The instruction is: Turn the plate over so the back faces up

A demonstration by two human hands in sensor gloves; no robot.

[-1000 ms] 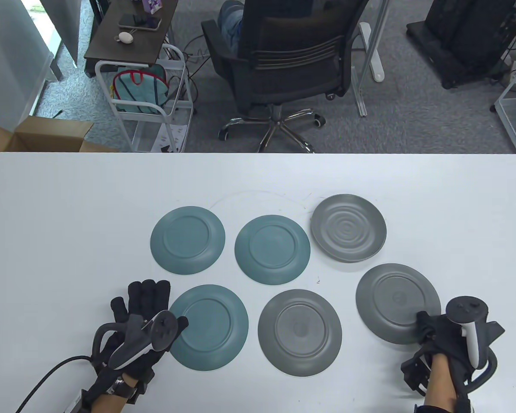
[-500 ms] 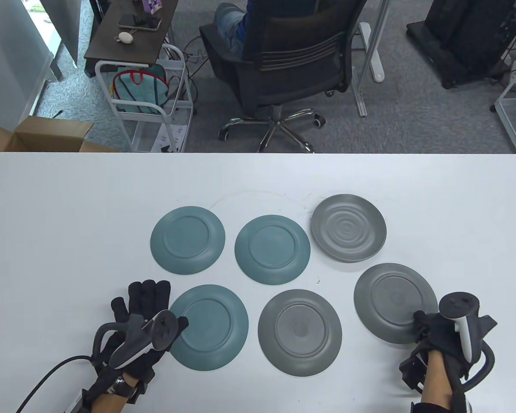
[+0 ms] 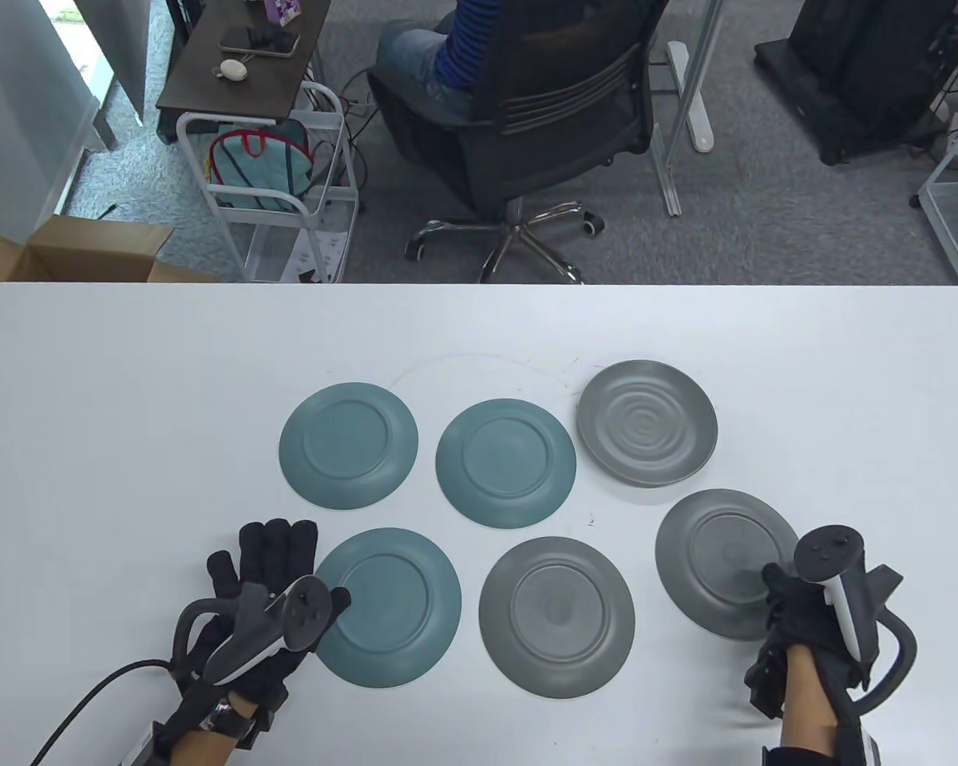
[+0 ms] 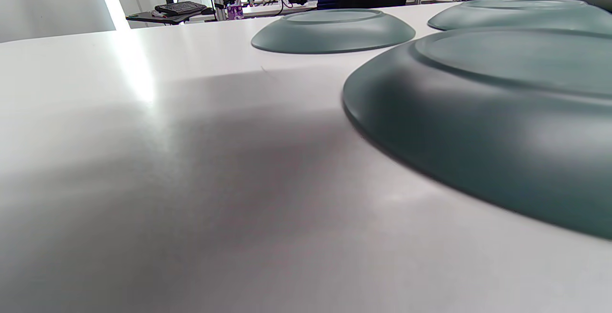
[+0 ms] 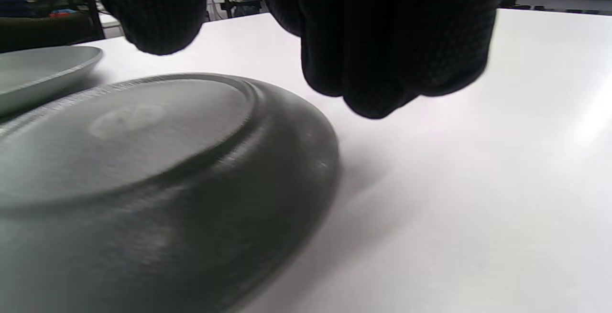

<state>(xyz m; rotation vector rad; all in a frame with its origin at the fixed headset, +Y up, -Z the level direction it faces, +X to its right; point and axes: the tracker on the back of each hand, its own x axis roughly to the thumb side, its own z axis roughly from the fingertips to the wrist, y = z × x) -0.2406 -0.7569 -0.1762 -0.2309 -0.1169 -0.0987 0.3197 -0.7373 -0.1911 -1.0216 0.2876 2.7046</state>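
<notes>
Six plates lie on the white table point(image 3: 128, 399). The far-right grey plate point(image 3: 647, 421) is face up and shows its rippled inside; it also shows in the right wrist view point(image 5: 38, 71). The near-right grey plate point(image 3: 722, 558) lies back up. My right hand point(image 3: 782, 594) hovers over its near-right rim. In the right wrist view the thumb and curled fingers point(image 5: 382, 64) hang apart above that plate point(image 5: 143, 160) and hold nothing. My left hand point(image 3: 287, 558) rests flat on the table, fingers stretched, just left of the near teal plate point(image 3: 391, 606).
Two more teal plates point(image 3: 348, 444) point(image 3: 505, 463) and a grey plate point(image 3: 556, 616) lie back up. The left wrist view shows the near teal plate point(image 4: 478, 112) close by. An office chair with a seated person point(image 3: 527, 104) stands beyond the table's far edge.
My right hand has moved a little left and farther over the near-right grey plate, which slid slightly left. My left hand has not moved. The chair behind has turned.
</notes>
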